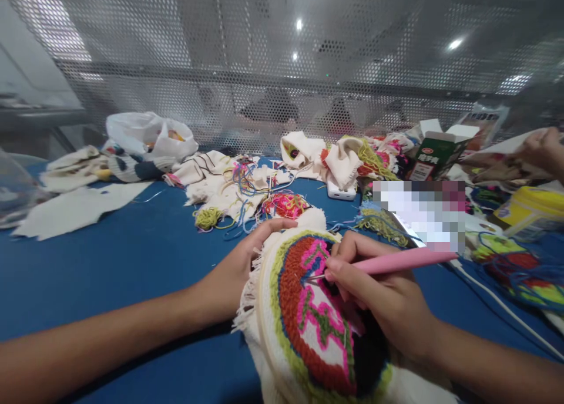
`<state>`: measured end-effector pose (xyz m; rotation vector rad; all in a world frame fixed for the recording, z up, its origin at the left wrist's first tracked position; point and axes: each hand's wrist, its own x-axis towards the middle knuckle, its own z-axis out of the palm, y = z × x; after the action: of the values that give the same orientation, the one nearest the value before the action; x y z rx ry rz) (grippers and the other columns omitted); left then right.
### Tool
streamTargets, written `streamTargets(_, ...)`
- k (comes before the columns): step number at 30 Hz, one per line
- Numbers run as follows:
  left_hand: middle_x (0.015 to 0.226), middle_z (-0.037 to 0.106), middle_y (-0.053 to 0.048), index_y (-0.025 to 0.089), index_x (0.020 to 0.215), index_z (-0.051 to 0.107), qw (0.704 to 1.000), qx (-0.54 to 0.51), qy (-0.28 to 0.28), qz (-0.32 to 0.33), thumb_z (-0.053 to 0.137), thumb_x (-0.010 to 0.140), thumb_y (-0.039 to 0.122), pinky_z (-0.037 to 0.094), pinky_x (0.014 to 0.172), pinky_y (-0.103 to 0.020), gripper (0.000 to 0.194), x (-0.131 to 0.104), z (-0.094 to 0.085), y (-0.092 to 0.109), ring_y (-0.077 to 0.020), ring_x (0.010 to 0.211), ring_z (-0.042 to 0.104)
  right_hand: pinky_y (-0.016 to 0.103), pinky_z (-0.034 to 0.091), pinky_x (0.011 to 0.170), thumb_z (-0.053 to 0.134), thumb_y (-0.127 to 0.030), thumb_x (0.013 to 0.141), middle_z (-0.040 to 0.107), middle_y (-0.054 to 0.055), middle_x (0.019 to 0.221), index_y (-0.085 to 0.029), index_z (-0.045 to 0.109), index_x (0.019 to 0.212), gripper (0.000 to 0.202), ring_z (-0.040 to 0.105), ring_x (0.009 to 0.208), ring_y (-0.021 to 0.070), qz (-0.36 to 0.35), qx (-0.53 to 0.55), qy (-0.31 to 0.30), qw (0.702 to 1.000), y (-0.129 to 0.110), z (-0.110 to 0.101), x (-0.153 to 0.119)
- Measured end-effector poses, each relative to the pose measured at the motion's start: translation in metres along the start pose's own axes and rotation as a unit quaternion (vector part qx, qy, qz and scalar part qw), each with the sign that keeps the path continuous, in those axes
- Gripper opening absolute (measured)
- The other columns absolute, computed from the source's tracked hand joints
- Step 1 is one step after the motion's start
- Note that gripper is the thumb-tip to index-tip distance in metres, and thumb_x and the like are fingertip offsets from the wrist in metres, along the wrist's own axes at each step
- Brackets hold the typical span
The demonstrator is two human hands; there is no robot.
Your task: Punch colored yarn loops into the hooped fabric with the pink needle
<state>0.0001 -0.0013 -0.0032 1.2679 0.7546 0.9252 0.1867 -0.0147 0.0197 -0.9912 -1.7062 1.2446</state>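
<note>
My right hand (383,289) is closed round a pink punch needle (388,262). The tool's metal tip meets the face of an embroidery hoop (263,298). Stretched in the hoop is white cloth with looped yarn (293,292) in rust red, yellow-green, blue, pink, dark green and black. At the hoop's upper left, my left hand (244,263) grips the rim and fringed cloth edge. Its thumb or finger lies along the top, while the other fingers are hidden behind the hoop. The hoop is tilted up towards me.
Cloth scraps and yarn (220,187) lie across the back of the blue table (176,245). A white plastic bag (145,134), green box (436,151), yellow-lidded tub (533,210) and lit, pixelated device (418,216) stand around. A white cable (497,298) runs right. Another person's hand (546,148) shows far right.
</note>
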Motion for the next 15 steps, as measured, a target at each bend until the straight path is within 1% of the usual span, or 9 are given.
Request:
streamTargets(3, 0.112, 0.058, -0.003, 0.025, 0.117, 0.038, 1.000, -0.003, -0.014, 0.002, 0.066, 0.072, 0.018, 0.047, 0.077, -0.025, 0.054, 0.0001, -0.0007, -0.0013, -0.0157, 0.091, 0.059, 0.018, 0.035, 0.048, 0.056, -0.023, 0.079, 0.050, -0.003, 0.058, -0.017, 0.050, 0.063, 0.018, 0.045, 0.053, 0.0066, -0.055, -0.123, -0.040, 0.990, -0.0043, -0.0001, 0.0022)
streamTargets(5, 0.112, 0.058, -0.002, 0.026, 0.117, 0.037, 1.000, -0.009, -0.021, -0.006, 0.068, 0.069, 0.016, 0.047, 0.075, -0.025, 0.059, 0.0004, -0.0010, -0.0023, -0.0155, 0.090, 0.059, 0.018, 0.035, 0.050, 0.055, -0.021, 0.079, 0.051, -0.003, 0.060, -0.016, 0.050, 0.064, 0.017, 0.044, 0.055, 0.0068, -0.075, -0.155, -0.040, 0.984, -0.0063, -0.0003, 0.0024)
streamTargets(8, 0.111, 0.058, -0.002, 0.027, 0.119, 0.035, 0.999, -0.016, -0.037, -0.013, 0.071, 0.065, 0.013, 0.047, 0.076, -0.025, 0.066, 0.0009, -0.0015, -0.0031, -0.0159, 0.092, 0.058, 0.018, 0.033, 0.046, 0.054, -0.024, 0.080, 0.049, -0.004, 0.059, -0.017, 0.048, 0.065, 0.018, 0.042, 0.052, 0.0060, -0.064, -0.147, -0.035, 0.986, -0.0061, -0.0004, 0.0011)
streamTargets(10, 0.109, 0.059, -0.002, 0.027, 0.121, 0.035, 0.999, -0.017, -0.048, -0.011, 0.071, 0.065, 0.013, 0.047, 0.078, -0.025, 0.068, 0.0013, -0.0027, -0.0032, -0.0159, 0.093, 0.058, 0.017, 0.031, 0.043, 0.054, -0.026, 0.081, 0.047, -0.005, 0.058, -0.017, 0.048, 0.067, 0.017, 0.040, 0.048, 0.0050, -0.040, -0.132, -0.039, 0.990, -0.0048, -0.0003, 0.0004)
streamTargets(15, 0.113, 0.056, -0.002, 0.025, 0.123, 0.036, 0.997, 0.007, -0.073, 0.001, 0.072, 0.063, 0.012, 0.045, 0.083, -0.024, 0.072, 0.0030, -0.0061, -0.0025, -0.0153, 0.097, 0.056, 0.017, 0.028, 0.038, 0.053, -0.027, 0.083, 0.047, -0.007, 0.050, -0.018, 0.047, 0.070, 0.017, 0.037, 0.038, 0.0029, 0.002, -0.081, -0.071, 0.994, -0.0031, -0.0003, 0.0019)
